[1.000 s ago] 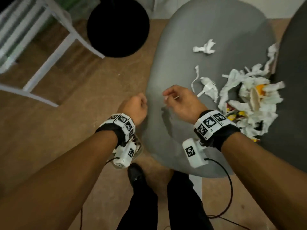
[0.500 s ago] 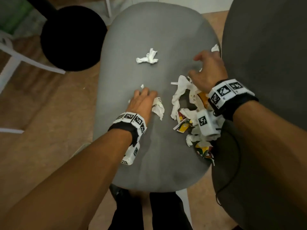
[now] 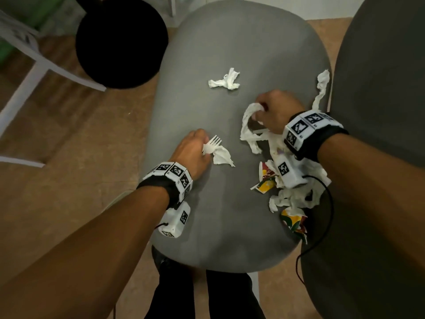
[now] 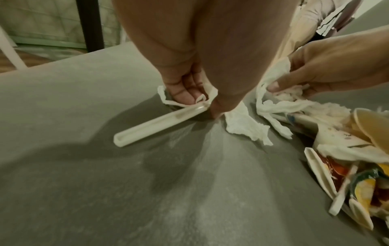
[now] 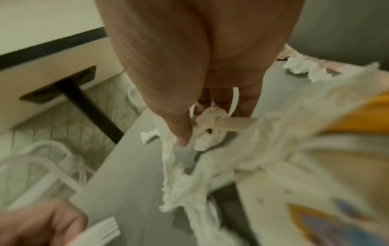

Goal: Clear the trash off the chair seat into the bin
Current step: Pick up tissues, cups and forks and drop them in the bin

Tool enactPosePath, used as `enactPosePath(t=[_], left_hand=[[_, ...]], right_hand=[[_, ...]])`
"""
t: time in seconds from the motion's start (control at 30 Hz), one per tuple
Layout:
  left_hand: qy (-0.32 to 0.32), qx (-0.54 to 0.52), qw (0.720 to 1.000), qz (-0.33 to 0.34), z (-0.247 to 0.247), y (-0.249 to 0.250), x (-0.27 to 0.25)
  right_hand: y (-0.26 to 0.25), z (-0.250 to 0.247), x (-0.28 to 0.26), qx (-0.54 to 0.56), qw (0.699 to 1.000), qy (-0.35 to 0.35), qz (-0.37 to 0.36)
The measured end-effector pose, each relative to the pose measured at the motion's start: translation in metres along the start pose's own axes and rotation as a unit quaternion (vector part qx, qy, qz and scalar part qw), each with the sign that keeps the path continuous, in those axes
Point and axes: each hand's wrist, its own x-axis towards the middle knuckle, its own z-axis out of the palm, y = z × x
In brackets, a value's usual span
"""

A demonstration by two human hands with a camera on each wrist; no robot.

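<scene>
The grey chair seat (image 3: pixel 230 215) carries scattered trash. My left hand (image 3: pixel 204 147) pinches a white plastic fork (image 3: pixel 212 143) together with a scrap of tissue (image 3: pixel 222 156); the left wrist view shows the fork's handle (image 4: pixel 160 124) lying on the seat under my fingertips (image 4: pixel 185 96). My right hand (image 3: pixel 261 111) grips a long tissue strip (image 3: pixel 247 125) at the edge of the trash pile (image 3: pixel 292 196) of tissues and coloured wrappers. A crumpled tissue (image 3: pixel 224 80) lies alone further back. The black round bin (image 3: pixel 122 42) stands on the floor at the far left.
A dark grey chair back (image 3: pixel 379 88) rises along the right side. Another tissue strip (image 3: pixel 322 88) hangs at the seat's right edge. A white chair frame (image 3: pixel 34 72) stands on the wooden floor at left. My legs (image 3: pixel 174 295) are at the seat's near edge.
My left hand moved onto the seat and took hold of the fork and tissue scrap. My right hand went right to the pile and closed on a tissue strip.
</scene>
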Motion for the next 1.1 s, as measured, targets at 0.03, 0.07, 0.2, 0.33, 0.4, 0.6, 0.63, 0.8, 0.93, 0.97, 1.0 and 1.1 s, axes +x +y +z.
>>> enactPosePath(t=[0.03,0.07,0.2,0.33,0.4,0.6,0.63,0.8,0.93,0.97,1.0,1.1], left_hand=[[0.006,-0.011,1.0,-0.005,-0.002,-0.003,-0.001],[0.012,-0.021,1.0,-0.012,-0.004,-0.007,-0.002],[0.039,-0.061,0.997,-0.039,-0.013,-0.022,-0.009],[0.061,-0.08,0.995,-0.027,-0.019,-0.035,-0.021],[0.073,-0.084,0.994,-0.017,-0.021,-0.04,-0.027],[0.105,-0.124,0.987,-0.013,-0.021,-0.056,-0.041],[0.11,-0.127,0.986,-0.013,-0.022,-0.059,-0.044],[0.116,-0.159,0.98,-0.021,-0.026,-0.076,-0.062],[0.124,-0.179,0.976,-0.022,-0.031,-0.089,-0.083],[0.126,-0.185,0.974,-0.022,-0.033,-0.092,-0.089],[0.127,-0.19,0.973,-0.023,-0.034,-0.096,-0.095],[0.133,-0.204,0.969,-0.033,-0.038,-0.11,-0.117]], right_hand=[[-0.006,-0.003,0.003,0.052,0.998,0.018,0.001],[-0.011,-0.005,0.007,0.1,0.994,0.041,0.001],[-0.038,-0.011,0.026,0.185,0.978,0.092,-0.033],[-0.06,-0.005,0.045,0.103,0.993,0.06,-0.005],[-0.065,0.006,0.05,0.055,0.996,0.059,0.028],[-0.079,0.025,0.027,0.063,0.989,0.135,-0.012],[-0.084,0.024,0.021,0.076,0.984,0.156,-0.035],[-0.124,0.009,-0.001,0.148,0.952,0.25,-0.098],[-0.15,-0.001,-0.019,0.207,0.938,0.266,-0.083],[-0.156,0.001,-0.025,0.22,0.938,0.257,-0.078],[-0.163,0.005,-0.031,0.232,0.939,0.244,-0.072],[-0.182,0.03,-0.053,0.247,0.946,0.202,-0.064]])
